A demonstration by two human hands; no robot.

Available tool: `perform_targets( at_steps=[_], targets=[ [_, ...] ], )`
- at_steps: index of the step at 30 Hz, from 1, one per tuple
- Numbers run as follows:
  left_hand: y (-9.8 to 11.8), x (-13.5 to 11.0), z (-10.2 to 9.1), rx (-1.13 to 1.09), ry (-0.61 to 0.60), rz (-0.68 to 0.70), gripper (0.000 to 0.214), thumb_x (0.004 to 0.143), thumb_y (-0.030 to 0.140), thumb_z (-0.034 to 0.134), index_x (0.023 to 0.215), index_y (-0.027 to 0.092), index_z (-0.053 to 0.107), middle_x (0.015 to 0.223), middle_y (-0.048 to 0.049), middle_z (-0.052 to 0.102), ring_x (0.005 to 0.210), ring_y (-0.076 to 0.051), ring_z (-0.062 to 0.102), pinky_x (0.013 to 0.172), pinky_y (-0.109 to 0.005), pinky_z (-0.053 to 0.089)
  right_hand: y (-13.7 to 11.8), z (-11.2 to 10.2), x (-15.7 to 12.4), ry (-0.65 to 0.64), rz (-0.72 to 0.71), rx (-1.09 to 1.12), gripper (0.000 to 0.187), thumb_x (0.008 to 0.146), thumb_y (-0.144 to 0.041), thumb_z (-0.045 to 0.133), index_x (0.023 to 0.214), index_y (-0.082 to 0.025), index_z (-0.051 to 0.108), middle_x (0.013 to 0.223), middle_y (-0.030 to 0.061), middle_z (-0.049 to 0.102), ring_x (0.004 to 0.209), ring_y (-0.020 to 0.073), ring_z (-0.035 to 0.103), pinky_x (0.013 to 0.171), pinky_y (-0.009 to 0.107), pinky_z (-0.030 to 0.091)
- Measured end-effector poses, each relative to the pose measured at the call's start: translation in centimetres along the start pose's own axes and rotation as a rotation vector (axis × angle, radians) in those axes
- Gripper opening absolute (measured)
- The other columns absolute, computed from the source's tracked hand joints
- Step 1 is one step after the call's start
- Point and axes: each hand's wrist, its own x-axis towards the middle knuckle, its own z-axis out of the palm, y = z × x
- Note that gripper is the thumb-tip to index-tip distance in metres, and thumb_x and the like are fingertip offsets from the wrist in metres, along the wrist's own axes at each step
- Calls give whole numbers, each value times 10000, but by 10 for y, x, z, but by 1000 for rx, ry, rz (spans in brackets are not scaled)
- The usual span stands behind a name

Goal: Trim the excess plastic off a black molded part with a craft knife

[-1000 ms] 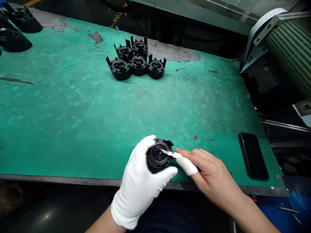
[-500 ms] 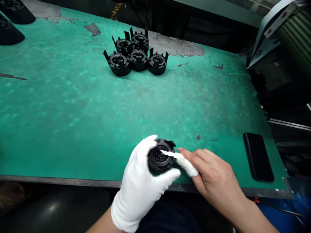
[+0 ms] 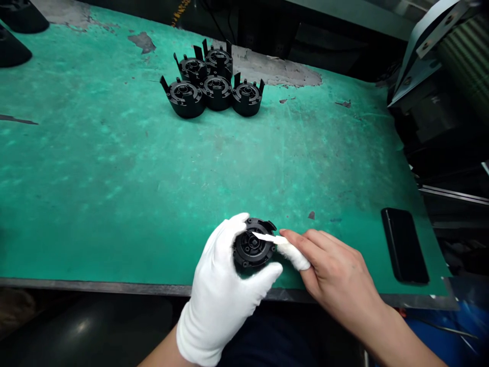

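Note:
My left hand (image 3: 223, 288), in a white glove, is wrapped round a round black plastic part (image 3: 250, 255) near the table's front edge. Raised rings and small holes show on the part's upward face, and a tab stands at its far right rim. My right hand (image 3: 336, 265) is bare apart from a white wrapping on the thumb. It grips a knife (image 3: 267, 238) with a pale pointed blade, whose tip lies over the middle of the part. Whether the tip touches the surface I cannot tell. The knife's handle is mostly hidden in my fingers.
Several black cylindrical parts with upright tabs (image 3: 216, 92) stand grouped at the back of the green table (image 3: 153, 178). A black phone (image 3: 405, 245) lies at the right. Two dark pieces (image 3: 23, 18) are at the far left corner. Machinery (image 3: 431, 102) borders the right side.
The blade tip has shifted slightly up over the part's face, and my right hand has risen a little with it. My left hand keeps its hold on the part.

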Motion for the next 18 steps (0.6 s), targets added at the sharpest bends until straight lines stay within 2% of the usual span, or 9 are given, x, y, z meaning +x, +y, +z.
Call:
perform_targets(
  at_steps=[6,10,13,15,18],
  targets=[
    [1,-1,6,22,62,21,684,748,350,803,1326,209,467,1321,-86,599,1192,-242,611,1076,-403,498,-2,4,3,29,84,68,362,1018,-207,467,1356,-275,578,887,6,612,830,191,592,723,316,433],
    [-2,-4,8,6,79,24,707,729,394,823,1308,215,458,1343,-104,583,1219,-268,603,1076,-442,496,6,-5,-16,-77,38,189,334,1048,-283,426,1356,-319,551,908,6,621,823,186,598,723,320,451],
    [-4,-5,8,7,93,23,686,734,424,823,1283,225,463,1362,-114,569,1232,-281,598,1066,-458,503,6,-7,-31,-168,24,157,350,1029,-251,430,1354,-324,537,908,10,624,814,203,609,691,330,457],
    [-4,-5,8,9,98,27,665,748,422,812,1282,233,464,1352,-110,576,1221,-281,606,1063,-465,505,3,-4,-35,-148,50,93,372,1013,-230,434,1358,-329,531,897,11,620,805,216,617,666,338,455],
    [-4,-4,8,14,100,48,650,767,416,796,1297,239,465,1331,-103,589,1203,-277,618,1065,-468,506,-5,2,-35,-41,114,12,366,1002,-228,447,1336,-339,549,871,3,611,785,220,624,651,345,447]
  ],
)
